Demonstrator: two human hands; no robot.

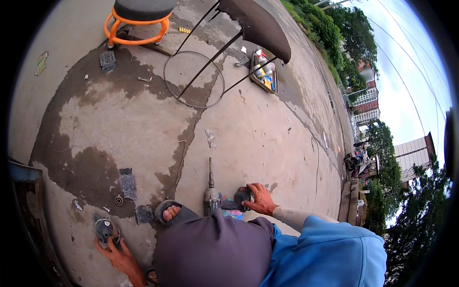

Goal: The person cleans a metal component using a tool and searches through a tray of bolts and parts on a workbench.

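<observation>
Down at the lower left, my left hand (118, 256) has its fingers closed on a dark, round machine part (103, 229) resting on the concrete. Beside my knee, my right hand (260, 198) grips the dark block at the end of a cordless impact wrench (211, 197). The wrench has a grey body, and its long metal shank points away from me. My trouser leg hides part of its underside. Near my left foot lie dark, flat pieces (127, 183) and a small metal ring (119, 200).
An orange-framed stool (138, 39) and a brown chair (258, 24) with thin metal legs stand ahead. A cable loop (165, 79) lies around a chair leg. A tray of bottles (264, 71) sits behind the chair. A rusty metal edge (36, 215) borders the left.
</observation>
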